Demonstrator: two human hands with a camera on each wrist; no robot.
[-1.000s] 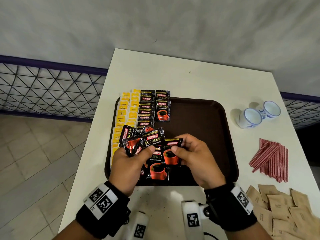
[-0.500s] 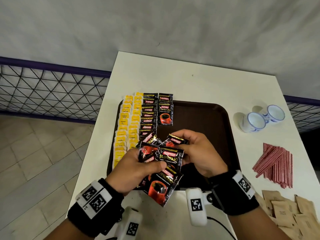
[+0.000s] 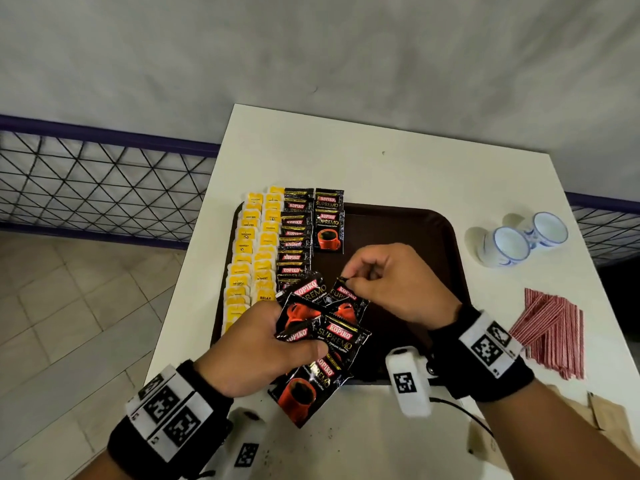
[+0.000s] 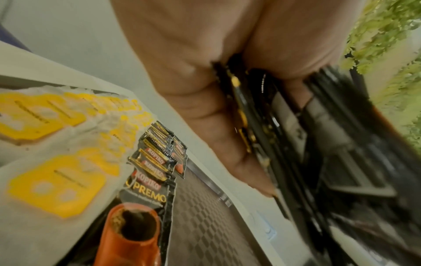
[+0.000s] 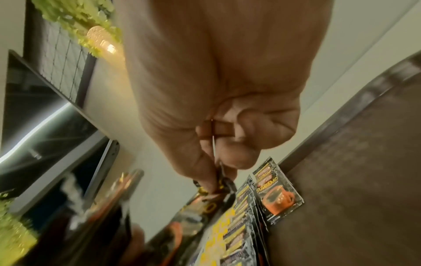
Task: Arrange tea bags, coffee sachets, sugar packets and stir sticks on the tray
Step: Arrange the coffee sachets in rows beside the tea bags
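Observation:
A dark brown tray [image 3: 408, 230] holds two columns of yellow tea bags [image 3: 251, 258] and a column of black coffee sachets [image 3: 294, 244], with two more sachets [image 3: 329, 233] beside them. My left hand [image 3: 263, 344] grips a fanned bunch of coffee sachets [image 3: 332, 341] over the tray's near left. My right hand [image 3: 391, 282] pinches the top corner of one sachet [image 3: 343, 296] in that bunch. In the left wrist view the thumb and fingers clamp the sachet edges [image 4: 262, 126]. In the right wrist view the fingertips [image 5: 216, 171] nip a sachet corner.
Red striped stir sticks [image 3: 554, 327] lie on the white table [image 3: 346, 161] right of the tray. Brown sugar packets [image 3: 609, 417] sit at the near right. Two small white-and-blue cups [image 3: 519, 240] lie at the far right. A railing runs beyond the table's left edge.
The bunch in my left hand has fanned and tilted. My right hand has shifted up to pinch the top corner of one sachet and is drawing it from the bunch.

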